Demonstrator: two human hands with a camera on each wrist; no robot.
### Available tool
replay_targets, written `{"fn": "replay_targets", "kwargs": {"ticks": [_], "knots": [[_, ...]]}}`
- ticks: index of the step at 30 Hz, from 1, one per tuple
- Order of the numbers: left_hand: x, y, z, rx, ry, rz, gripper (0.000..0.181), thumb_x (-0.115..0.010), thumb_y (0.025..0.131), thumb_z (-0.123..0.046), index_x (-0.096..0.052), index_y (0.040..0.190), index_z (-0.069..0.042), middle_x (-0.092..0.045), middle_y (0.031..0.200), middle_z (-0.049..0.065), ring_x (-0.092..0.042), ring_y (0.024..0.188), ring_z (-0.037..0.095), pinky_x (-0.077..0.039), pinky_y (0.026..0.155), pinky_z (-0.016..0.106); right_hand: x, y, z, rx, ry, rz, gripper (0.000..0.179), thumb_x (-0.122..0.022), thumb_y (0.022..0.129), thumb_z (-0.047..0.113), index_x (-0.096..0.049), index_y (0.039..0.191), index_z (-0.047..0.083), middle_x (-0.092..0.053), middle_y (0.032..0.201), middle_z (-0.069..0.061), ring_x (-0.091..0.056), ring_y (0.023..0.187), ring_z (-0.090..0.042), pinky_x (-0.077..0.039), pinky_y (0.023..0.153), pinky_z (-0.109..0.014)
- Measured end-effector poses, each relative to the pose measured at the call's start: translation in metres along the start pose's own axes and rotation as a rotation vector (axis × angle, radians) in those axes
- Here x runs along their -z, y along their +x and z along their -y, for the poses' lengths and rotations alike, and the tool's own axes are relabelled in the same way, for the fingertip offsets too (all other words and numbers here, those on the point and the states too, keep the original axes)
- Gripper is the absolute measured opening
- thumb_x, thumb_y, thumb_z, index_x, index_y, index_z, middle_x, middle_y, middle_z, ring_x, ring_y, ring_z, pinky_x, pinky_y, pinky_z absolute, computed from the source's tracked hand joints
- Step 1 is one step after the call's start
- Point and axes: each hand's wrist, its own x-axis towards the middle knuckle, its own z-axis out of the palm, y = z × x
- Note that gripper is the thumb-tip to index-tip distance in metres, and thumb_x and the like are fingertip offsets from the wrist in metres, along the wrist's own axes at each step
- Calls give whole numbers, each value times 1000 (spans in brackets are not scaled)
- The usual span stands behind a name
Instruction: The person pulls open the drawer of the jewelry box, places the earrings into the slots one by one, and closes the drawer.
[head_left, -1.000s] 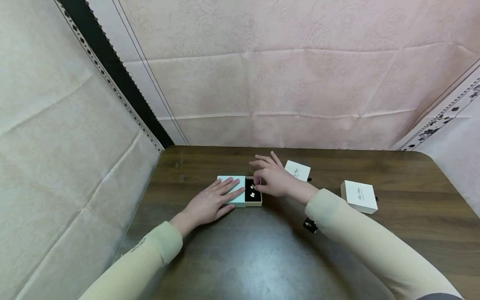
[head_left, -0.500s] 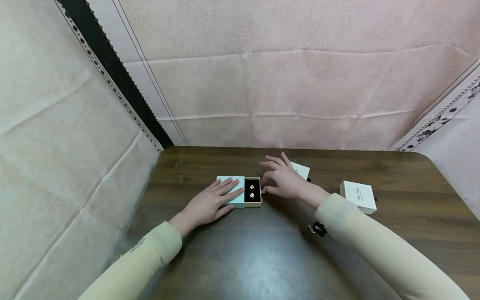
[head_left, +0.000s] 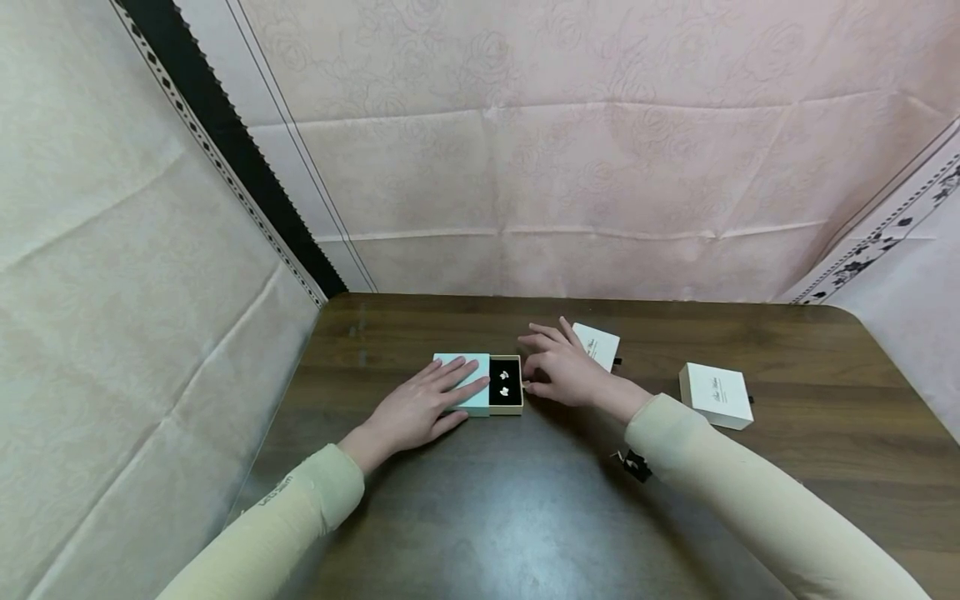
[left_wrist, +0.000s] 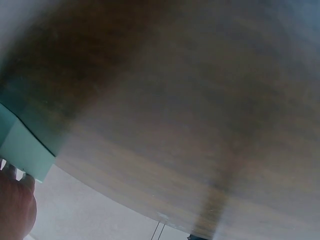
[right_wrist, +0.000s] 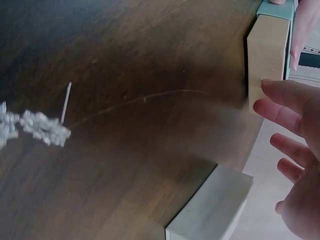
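A mint-green sliding box (head_left: 480, 402) lies on the table, its cream drawer (head_left: 506, 410) partly out to the right. Two small silvery earrings (head_left: 504, 383) sit on the drawer's black pad. My left hand (head_left: 431, 404) lies flat over the green sleeve, fingers spread. My right hand (head_left: 562, 371) is at the drawer's outer end. In the right wrist view its thumb and forefinger tips stand right at the cream drawer end (right_wrist: 270, 45), slightly apart, with the other fingers loosely bent and holding nothing.
A white lettered box (head_left: 597, 342) lies behind my right hand; another white box (head_left: 717, 393) stands farther right. The wooden table (head_left: 480, 500) ends at a cloth backdrop (head_left: 600, 192). A sparkly silver piece with a thin pin (right_wrist: 45, 127) shows close to the right wrist camera.
My right hand has moved right from above the earrings to the drawer's outer end, then slightly down and left against it. My left hand and the drawer have stayed put.
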Motion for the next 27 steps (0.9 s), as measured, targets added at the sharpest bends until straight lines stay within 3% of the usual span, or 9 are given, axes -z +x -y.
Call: {"fn": "replay_targets", "kwargs": {"ticks": [27], "knots": [[-3,0,2,-15,-2,-20,63,-59,111,-38,-37,169,-25,-35,173,9,-32,160,28,-25,130,52,-10,19,9,8,30,48,16,-80,95,14,-78,79,18,-61,150,-19,-37,154,-46,-13,123,-78]]}}
